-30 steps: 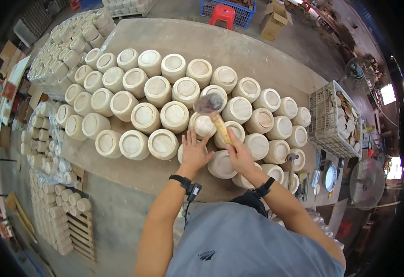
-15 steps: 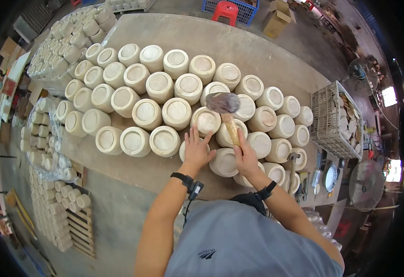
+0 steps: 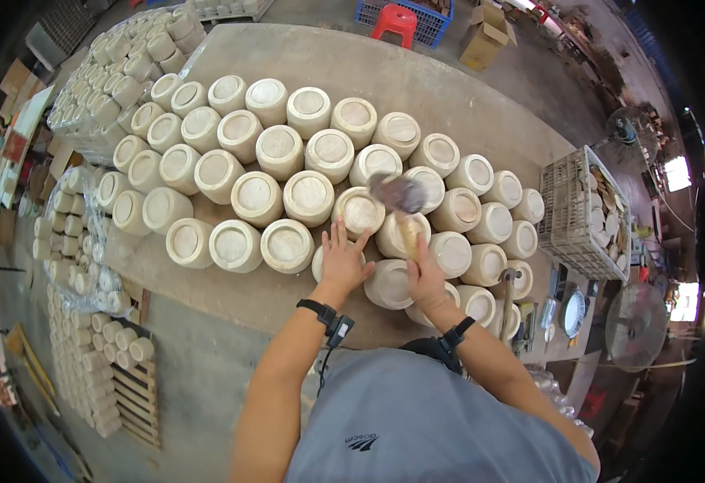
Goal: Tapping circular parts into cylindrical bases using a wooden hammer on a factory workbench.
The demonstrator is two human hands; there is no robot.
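Note:
Rows of pale, rounded wooden pots (image 3: pixel 307 197), each with a round disc set in its top, stand close together on the table. My left hand (image 3: pixel 342 258) lies with fingers spread over one pot at the near edge, its fingertips touching the pot (image 3: pixel 359 211) just beyond. In my right hand (image 3: pixel 426 278) is the handle of a mallet (image 3: pixel 407 233); its dark head (image 3: pixel 398 193) is blurred by motion above the pots to the right of my left hand. Whether the head touches a pot, I cannot tell.
A grey plastic crate (image 3: pixel 566 205) of wooden discs stands at the table's right end. A hammer (image 3: pixel 508 294) leans among the near right pots. Wrapped stacks of pots (image 3: pixel 119 80) rise at the far left. A red stool (image 3: pixel 395 24) is beyond the table (image 3: pixel 441 88).
The mallet head has moved slightly right and down, and my right hand has dipped a little. My left hand stays on the same pot.

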